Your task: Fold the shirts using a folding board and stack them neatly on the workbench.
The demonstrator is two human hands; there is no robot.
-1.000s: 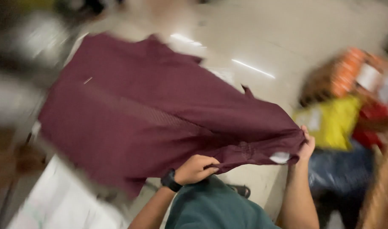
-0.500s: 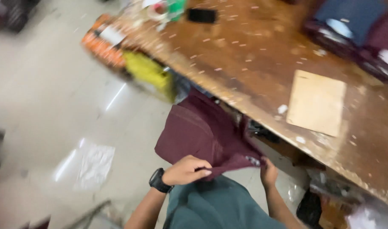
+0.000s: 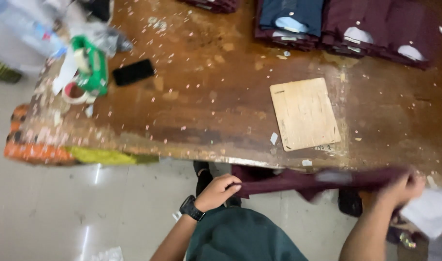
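A person's two hands hold a maroon shirt stretched flat between them, just below the near edge of a worn brown wooden table. The left hand — a black watch on its wrist — is closed in a pinch on the shirt's left end. The right hand, blurred, is closed around the shirt's right end.

Beyond the hands, on the table, a pale wooden folding board lies flat, nearer the right hand. Farther past it, at the table's far edge, sit stacks of folded shirts — mostly maroon, one navy. Far beyond the left hand lie a black phone, a green tape dispenser and a roll of tape. Under the hands is a pale tiled floor.
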